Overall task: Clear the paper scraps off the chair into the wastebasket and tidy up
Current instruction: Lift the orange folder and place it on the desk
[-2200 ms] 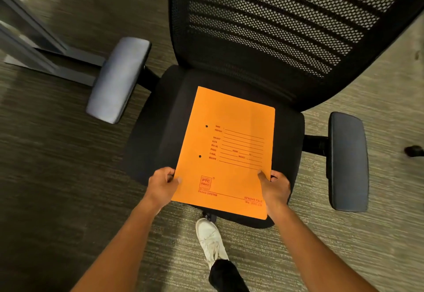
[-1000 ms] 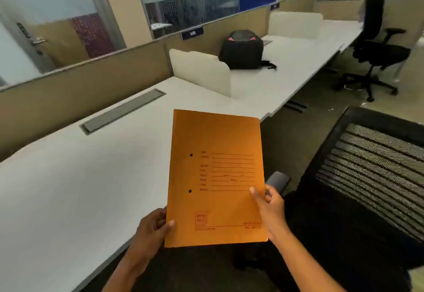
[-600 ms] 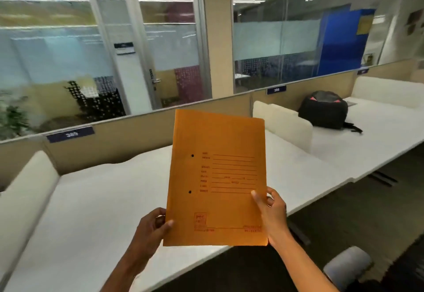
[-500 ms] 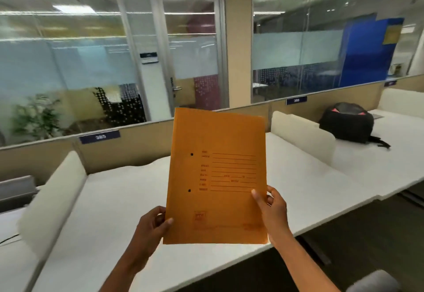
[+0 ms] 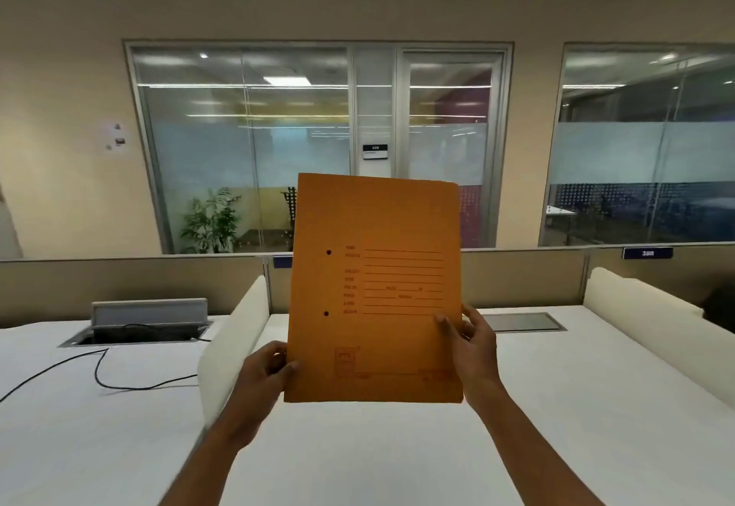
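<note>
I hold an orange file folder (image 5: 378, 266) upright in front of me, above a white desk (image 5: 397, 458). It has red printed lines and two punched holes on its left side. My left hand (image 5: 264, 374) grips its lower left edge, thumb on the front. My right hand (image 5: 473, 350) grips its lower right edge. The chair, the paper scraps and the wastebasket are out of view.
A white padded divider (image 5: 230, 346) splits the desk to my left, and another (image 5: 644, 306) stands at the right. An open cable hatch (image 5: 139, 326) with a black cable (image 5: 99, 374) lies on the left desk. A tan partition (image 5: 119, 286) and glass office walls stand behind.
I lifted the folder off the chair seat and turned left to face the desk squarely. The chair and the black backpack have left the view. Both hands keep the same grip.
</note>
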Demonstrator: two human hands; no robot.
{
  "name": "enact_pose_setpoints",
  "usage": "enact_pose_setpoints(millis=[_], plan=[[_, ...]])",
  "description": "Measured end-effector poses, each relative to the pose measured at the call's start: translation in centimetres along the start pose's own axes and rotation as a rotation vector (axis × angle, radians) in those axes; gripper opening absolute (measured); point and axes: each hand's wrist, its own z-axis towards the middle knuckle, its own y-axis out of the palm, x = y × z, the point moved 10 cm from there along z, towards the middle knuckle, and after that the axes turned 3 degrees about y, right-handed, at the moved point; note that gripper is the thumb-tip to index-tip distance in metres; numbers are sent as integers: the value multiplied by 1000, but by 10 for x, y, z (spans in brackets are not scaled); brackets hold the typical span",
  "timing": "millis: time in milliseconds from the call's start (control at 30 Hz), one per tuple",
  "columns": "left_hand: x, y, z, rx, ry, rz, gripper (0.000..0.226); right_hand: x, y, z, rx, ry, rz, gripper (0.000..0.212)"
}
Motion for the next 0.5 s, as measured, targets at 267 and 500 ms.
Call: enact_pose_setpoints(millis=[267, 500], plan=[[12, -29, -2, 46, 26, -42, 13, -27, 28, -5, -54, -35, 19, 54], [-3, -61, 14, 66, 6, -69, 19, -35, 64, -9, -61, -59, 1, 52]])
